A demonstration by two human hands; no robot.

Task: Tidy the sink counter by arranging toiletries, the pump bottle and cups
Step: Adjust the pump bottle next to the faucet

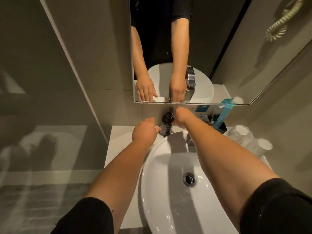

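Bottle: I see the dark pump bottle point(167, 123) standing up at the back of the counter point(118, 137), close to the wall, just behind the sink point(162, 191) rim and left of the tap point(190, 141).
Risk: I think the bottle could tip. It is tall and thin, and a push from one side only could knock it into the sink.
Risk two: My right arm crosses over the tap. I could bump it, or brush the black box point(221, 126) of toiletries beside it.
Cups: I see clear cups point(248, 135) lying on the right of the counter, well apart from the bottle. They look light and could roll if bumped.
Left hand: My left hand point(145, 130) is low by the bottle's left side. The fingers curl in and a fingertip touches its base. It is not wrapped around it.
Right hand: My right hand point(183, 118) is bent at the wrist, right beside the pump top. I cannot tell if it grips the bottle, since the fingers are hidden.
Arms: Both arms reach straight out over the sink.
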